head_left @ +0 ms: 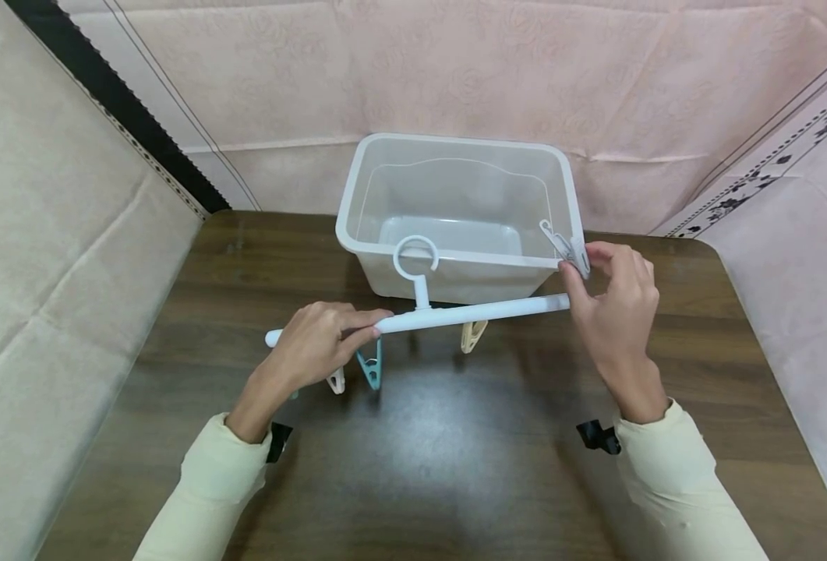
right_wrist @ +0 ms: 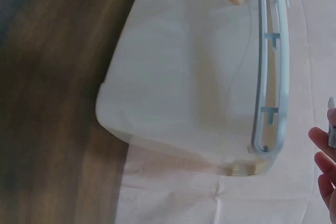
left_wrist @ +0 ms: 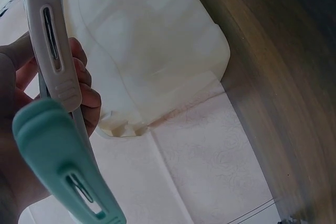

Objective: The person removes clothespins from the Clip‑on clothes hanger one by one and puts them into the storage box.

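My left hand (head_left: 325, 335) grips a white clip hanger (head_left: 497, 310) left of its hook, thumb and fingers on the bar. Below the bar hang a teal clothespin (head_left: 371, 366), a white clothespin (head_left: 337, 380) and a yellow clothespin (head_left: 474, 335). The left wrist view shows the white clothespin (left_wrist: 52, 51) beside that hand and another teal clothespin (left_wrist: 63, 156) closer to the camera. Near the bin's front right corner, my right hand (head_left: 616, 300) pinches a light grey clothespin (head_left: 577, 255) with a small hook, above the hanger's right end. Only fingertips (right_wrist: 324, 163) show in the right wrist view.
A pale translucent plastic bin (head_left: 448, 280) stands behind the hanger, at the back of the dark wooden table (head_left: 420, 467). Patterned pale cloth (head_left: 455, 70) rises behind the table and along both sides.
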### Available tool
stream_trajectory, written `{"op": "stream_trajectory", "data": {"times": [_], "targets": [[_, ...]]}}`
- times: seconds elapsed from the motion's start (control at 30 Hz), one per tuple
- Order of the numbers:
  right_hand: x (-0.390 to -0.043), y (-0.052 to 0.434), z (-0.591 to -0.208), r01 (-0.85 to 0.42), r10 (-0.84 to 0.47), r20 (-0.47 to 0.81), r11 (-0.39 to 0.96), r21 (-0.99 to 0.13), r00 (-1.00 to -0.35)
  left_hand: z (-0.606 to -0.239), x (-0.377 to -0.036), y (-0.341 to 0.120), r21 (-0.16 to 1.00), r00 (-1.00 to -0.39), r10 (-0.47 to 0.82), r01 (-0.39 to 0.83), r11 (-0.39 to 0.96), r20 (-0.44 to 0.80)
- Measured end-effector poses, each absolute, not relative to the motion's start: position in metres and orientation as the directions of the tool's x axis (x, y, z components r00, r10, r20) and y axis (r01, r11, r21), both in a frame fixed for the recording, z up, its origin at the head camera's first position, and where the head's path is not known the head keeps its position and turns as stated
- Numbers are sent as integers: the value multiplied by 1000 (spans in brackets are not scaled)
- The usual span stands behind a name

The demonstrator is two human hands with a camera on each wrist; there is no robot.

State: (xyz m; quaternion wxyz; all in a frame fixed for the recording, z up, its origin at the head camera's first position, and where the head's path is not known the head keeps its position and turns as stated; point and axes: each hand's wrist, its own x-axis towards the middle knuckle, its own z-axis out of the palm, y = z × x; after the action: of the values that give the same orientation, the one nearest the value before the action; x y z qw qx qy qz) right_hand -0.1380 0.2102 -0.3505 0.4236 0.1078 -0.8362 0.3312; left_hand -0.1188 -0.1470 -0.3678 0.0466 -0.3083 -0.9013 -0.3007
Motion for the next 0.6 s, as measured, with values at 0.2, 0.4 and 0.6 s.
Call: {"op": "stream_trajectory", "data": {"times": [0.2, 0.4, 0.6], "targets": [[-150, 212, -341, -471, 45, 773, 770, -431, -633, -368, -118, -147, 515, -808, 525, 581, 630, 267], [-161, 216, -332, -473, -23, 756, 793, -385, -654, -367, -118, -147, 510, -806, 527, 583, 632, 269], [-170, 218, -324, -452, -29, 712, 791, -412, -702, -365, -118, -147, 501, -807, 524, 585, 638, 274]]}}
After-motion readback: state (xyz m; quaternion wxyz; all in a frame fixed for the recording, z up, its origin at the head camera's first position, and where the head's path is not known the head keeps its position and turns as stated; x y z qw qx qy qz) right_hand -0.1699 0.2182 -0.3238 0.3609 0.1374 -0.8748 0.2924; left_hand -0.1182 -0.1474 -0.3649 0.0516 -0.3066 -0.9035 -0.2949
